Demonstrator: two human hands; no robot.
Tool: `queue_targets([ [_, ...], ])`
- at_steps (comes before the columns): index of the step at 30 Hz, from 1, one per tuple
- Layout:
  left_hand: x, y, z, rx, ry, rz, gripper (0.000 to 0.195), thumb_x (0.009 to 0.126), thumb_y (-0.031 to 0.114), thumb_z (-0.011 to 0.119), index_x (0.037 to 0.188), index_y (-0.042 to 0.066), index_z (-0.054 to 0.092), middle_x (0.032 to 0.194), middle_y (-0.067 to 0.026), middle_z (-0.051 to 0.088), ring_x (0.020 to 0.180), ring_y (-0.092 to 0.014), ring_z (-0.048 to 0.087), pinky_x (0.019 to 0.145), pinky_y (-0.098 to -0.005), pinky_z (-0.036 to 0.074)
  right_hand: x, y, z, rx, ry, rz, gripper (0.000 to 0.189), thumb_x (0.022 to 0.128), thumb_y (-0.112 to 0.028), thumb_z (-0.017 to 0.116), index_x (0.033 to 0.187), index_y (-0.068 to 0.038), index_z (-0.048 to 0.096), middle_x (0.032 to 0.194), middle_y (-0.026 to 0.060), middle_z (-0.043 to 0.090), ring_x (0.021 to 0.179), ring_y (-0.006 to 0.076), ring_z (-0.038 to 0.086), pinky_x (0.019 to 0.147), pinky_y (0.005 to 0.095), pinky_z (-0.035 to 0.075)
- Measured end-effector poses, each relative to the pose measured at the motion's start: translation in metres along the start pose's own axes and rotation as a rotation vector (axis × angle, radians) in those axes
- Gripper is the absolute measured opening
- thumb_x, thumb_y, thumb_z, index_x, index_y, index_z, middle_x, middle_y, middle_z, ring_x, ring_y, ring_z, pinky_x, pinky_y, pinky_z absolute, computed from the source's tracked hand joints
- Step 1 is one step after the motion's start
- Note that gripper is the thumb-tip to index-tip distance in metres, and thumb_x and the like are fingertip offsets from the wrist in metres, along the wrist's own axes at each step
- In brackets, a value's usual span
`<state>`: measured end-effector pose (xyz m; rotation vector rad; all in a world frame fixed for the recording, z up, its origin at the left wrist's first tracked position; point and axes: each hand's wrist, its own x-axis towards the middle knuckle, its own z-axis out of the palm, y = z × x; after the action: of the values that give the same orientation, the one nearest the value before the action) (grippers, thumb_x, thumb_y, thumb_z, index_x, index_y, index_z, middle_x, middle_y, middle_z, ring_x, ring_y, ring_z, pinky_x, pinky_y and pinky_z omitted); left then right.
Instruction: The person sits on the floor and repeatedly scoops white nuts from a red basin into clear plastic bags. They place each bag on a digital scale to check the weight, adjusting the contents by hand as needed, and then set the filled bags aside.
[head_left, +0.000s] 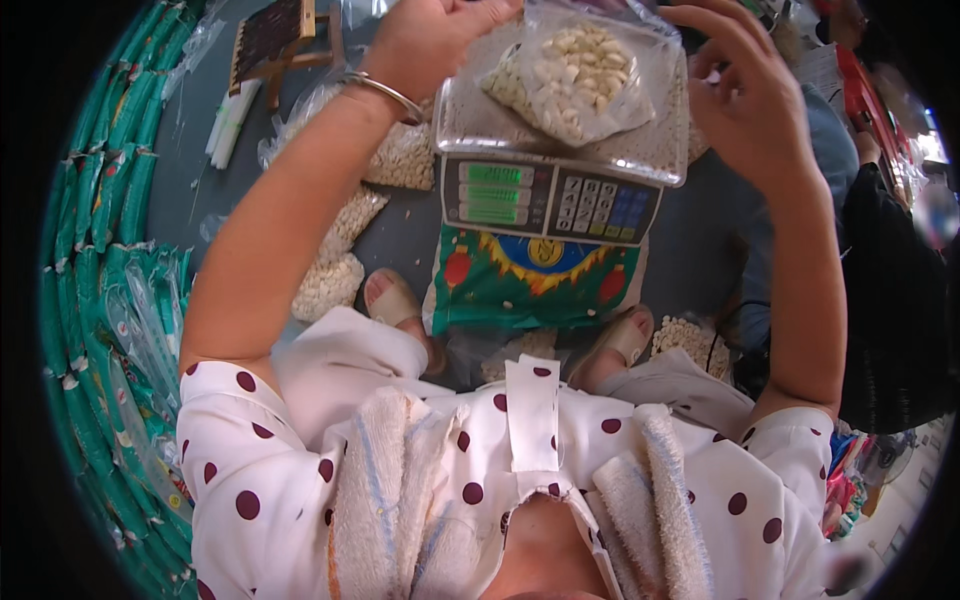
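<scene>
A clear plastic bag of pale beans or seeds (589, 71) lies tilted on the metal pan (469, 120) of an electronic price scale. My left hand (442, 41), with a metal bangle at the wrist, pinches the bag's upper left edge; its fingertips are partly cut off by the top of the view. My right hand (750, 105) is at the bag's right edge, fingers apart, the index finger touching or very near the film. The scale's panel (551, 199) has lit green displays and a keypad. Under its front lies a green printed sack (525, 289).
Filled clear bags (405, 157) lie left of the scale, more (330, 285) by my left foot. Another bag (690, 341) is by my right foot. Stacked green packages (112, 172) line the left side. A small wooden stool (281, 45) stands upper left. A dark-clothed person (892, 300) is close on the right.
</scene>
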<state>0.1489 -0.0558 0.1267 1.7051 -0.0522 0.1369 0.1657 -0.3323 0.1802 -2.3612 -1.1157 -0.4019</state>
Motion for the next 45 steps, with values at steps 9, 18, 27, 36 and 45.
queue_targets([
  [9, -0.068, 0.003, -0.061, 0.289, -0.142, -0.262, 0.024, 0.084, 0.014, 0.062, 0.105, 0.004, 0.055, 0.085, -0.0039, 0.059, 0.062, -0.009, 0.054, 0.05, -0.023, 0.045, -0.162, -0.079, 0.099, 0.207, -1.162, 0.312, 0.042, 0.077, -0.032, 0.067, 0.102, 0.0, 0.059, 0.09, 0.0172, 0.063, 0.086, 0.0322, 0.063, 0.073, 0.0394, 0.05],
  [18, -0.135, -0.02, -0.054, 0.297, -0.575, -0.281, 0.02, 0.085, 0.015, 0.062, 0.102, 0.004, 0.057, 0.085, 0.0009, 0.056, 0.076, -0.005, 0.051, 0.067, -0.0201, 0.044, -0.263, -0.111, 0.195, -0.002, -1.314, 0.186, 0.065, 0.072, -0.048, 0.068, 0.109, 0.002, 0.052, 0.1, 0.0172, 0.063, 0.091, 0.0313, 0.063, 0.075, 0.0372, 0.052],
  [27, -0.136, -0.026, -0.049, 0.332, -0.586, -0.307, 0.02, 0.083, 0.012, 0.061, 0.101, 0.003, 0.058, 0.087, -0.0017, 0.06, 0.081, -0.008, 0.055, 0.073, -0.0239, 0.047, -0.216, -0.106, 0.168, 0.132, -1.202, 0.011, 0.033, 0.074, -0.024, 0.067, 0.099, -0.003, 0.06, 0.1, 0.0151, 0.061, 0.09, 0.03, 0.062, 0.07, 0.0416, 0.052],
  [36, -0.124, -0.023, -0.028, 0.229, -0.614, -0.314, 0.019, 0.084, 0.011, 0.061, 0.1, 0.002, 0.057, 0.091, -0.0036, 0.061, 0.085, -0.01, 0.057, 0.079, -0.0243, 0.046, 0.083, -0.039, -0.004, 0.31, -0.424, 0.401, 0.014, 0.08, -0.009, 0.062, 0.087, 0.002, 0.065, 0.076, 0.0132, 0.064, 0.07, 0.0164, 0.062, 0.063, 0.0299, 0.05],
  [45, -0.145, -0.052, -0.04, 0.127, -0.59, -0.451, 0.017, 0.086, 0.007, 0.059, 0.103, 0.003, 0.057, 0.094, -0.0007, 0.06, 0.089, -0.007, 0.055, 0.08, -0.0227, 0.046, 0.085, 0.05, 0.148, -0.619, -1.037, -0.206, 0.039, 0.069, -0.032, 0.074, 0.094, -0.004, 0.064, 0.084, 0.0118, 0.062, 0.078, 0.0224, 0.058, 0.07, 0.0366, 0.048],
])
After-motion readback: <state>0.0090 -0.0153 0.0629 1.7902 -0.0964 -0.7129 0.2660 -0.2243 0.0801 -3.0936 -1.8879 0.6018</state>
